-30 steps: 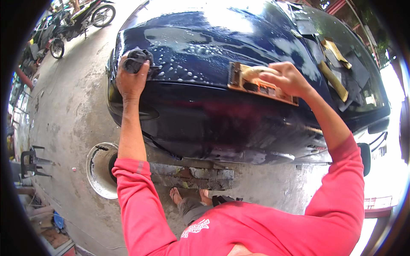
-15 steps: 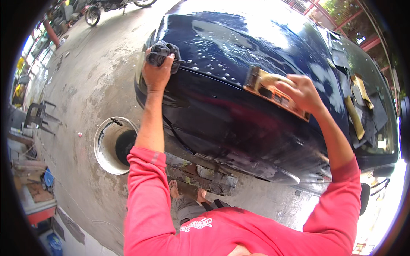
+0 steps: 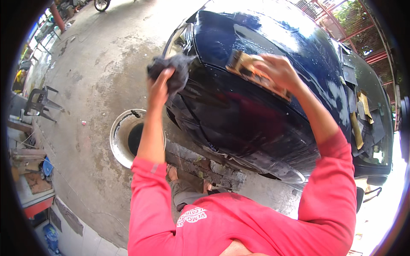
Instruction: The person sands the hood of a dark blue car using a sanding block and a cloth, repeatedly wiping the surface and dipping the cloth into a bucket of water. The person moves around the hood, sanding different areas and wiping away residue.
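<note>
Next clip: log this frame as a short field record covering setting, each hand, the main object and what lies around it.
setting: outdoor concrete yard
main object: dark blue car body, wet and glossy
left hand: grips a dark cloth against the car's edge
right hand: presses a tan sanding block flat on the panel
clothing: red long sleeves
below: round basin on the ground, brick row under the car
far left: dark chair

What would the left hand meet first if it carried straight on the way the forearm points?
Likely the dark blue car body: the left hand already holds a dark rag at its front corner, though depth is unclear.
</note>
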### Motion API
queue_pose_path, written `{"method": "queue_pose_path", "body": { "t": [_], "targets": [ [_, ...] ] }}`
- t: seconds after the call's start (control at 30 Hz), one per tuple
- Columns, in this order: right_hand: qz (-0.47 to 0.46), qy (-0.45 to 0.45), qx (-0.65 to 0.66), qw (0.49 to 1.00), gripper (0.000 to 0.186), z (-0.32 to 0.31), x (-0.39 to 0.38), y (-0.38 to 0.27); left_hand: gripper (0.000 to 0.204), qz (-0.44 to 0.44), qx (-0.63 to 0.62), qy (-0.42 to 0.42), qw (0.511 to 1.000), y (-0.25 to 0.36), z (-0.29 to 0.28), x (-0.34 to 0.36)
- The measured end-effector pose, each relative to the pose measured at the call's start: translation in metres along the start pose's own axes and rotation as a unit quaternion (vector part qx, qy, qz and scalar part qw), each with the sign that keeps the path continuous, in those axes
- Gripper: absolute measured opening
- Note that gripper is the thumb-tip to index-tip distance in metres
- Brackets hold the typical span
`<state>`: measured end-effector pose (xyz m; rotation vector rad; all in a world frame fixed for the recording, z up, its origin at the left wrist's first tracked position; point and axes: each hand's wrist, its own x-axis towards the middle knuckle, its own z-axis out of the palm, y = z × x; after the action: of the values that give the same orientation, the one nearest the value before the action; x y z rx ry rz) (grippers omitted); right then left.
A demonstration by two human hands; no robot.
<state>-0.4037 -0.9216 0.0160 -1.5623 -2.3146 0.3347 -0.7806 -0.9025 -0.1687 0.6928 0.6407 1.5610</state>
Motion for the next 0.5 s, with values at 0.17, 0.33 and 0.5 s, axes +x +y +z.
{"method": "queue_pose_path", "body": {
  "t": [0.17,0.33,0.5],
  "targets": [
    [0.003,0.03,-0.045,0.999,0.044,0.03,0.058,-0.002,0.033,-0.006,0.157,0.081,0.984,-0.002,-0.155,-0.057],
    [0.064,0.047,-0.109,0.991,0.058,0.084,0.231,0.002,0.022,0.036,0.398,0.01,0.916,-0.056,-0.246,-0.076],
    [0.0,0.053,-0.049,0.997,0.045,0.067,0.086,-0.041,0.026,-0.126,0.369,0.014,0.921,-0.024,-0.288,-0.12]
  ]
}}
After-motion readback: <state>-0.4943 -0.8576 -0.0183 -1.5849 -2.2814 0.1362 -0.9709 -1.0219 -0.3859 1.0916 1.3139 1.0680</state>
